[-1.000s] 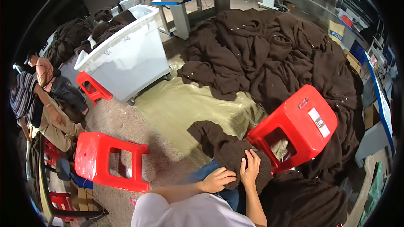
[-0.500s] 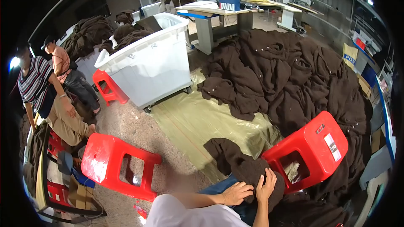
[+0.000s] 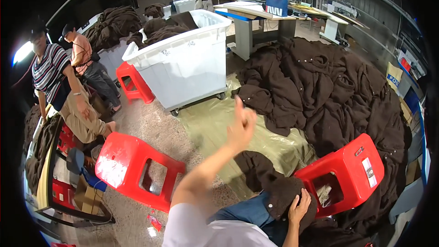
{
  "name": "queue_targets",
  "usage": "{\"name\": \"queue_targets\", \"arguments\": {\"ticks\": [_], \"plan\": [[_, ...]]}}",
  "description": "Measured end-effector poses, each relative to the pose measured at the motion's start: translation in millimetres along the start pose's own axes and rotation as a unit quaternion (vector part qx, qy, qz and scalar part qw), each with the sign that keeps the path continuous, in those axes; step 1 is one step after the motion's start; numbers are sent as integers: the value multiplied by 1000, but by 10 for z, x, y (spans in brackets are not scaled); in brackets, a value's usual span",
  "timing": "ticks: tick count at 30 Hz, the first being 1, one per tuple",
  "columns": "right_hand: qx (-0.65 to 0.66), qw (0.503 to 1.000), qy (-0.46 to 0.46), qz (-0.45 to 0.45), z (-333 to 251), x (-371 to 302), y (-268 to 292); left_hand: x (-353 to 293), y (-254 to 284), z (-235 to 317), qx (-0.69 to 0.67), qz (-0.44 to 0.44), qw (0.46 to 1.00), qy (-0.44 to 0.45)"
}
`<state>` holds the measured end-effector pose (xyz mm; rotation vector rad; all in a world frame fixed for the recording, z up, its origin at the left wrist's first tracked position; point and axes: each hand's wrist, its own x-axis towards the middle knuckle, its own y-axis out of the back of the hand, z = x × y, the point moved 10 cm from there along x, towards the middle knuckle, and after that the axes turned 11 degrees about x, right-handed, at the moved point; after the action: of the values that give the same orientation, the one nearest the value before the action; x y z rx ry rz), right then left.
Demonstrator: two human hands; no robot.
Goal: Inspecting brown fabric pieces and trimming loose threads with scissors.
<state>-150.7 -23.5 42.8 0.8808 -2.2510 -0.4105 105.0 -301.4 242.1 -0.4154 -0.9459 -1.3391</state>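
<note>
A dark brown knit garment (image 3: 284, 196) with a small pale button-like spot is bunched over my lap, and part of it trails toward the plastic sheet. My right hand (image 3: 299, 206) is on its right side, fingers bent over the cloth. My left hand (image 3: 241, 127) is raised in front of me, off the garment, holding nothing. Its index finger points up, the other fingers are partly curled, and it is slightly blurred. Beyond it lies a large heap of similar brown garments (image 3: 320, 87) with small pale buttons.
A red stool (image 3: 347, 169) stands right of my lap, another red stool (image 3: 116, 158) to the left. An olive plastic sheet (image 3: 206, 121) covers the floor ahead. Behind it is a white wheeled bin (image 3: 183, 71) of brown cloth. Two people (image 3: 55, 73) are at the far left.
My left hand has left the garment and risen up and forward, index finger extended. My right hand stays on the cloth. The whole view has shifted slightly.
</note>
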Motion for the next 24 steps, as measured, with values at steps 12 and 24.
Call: {"name": "queue_targets", "arguments": {"ticks": [12,24], "plan": [[-5,1000,5,-7,-45,-6,-86,1524,1072,-1174,5,38,956,290],[-19,999,1,-27,-38,-15,-137,3131,1083,-329,143,49,982,113]]}}
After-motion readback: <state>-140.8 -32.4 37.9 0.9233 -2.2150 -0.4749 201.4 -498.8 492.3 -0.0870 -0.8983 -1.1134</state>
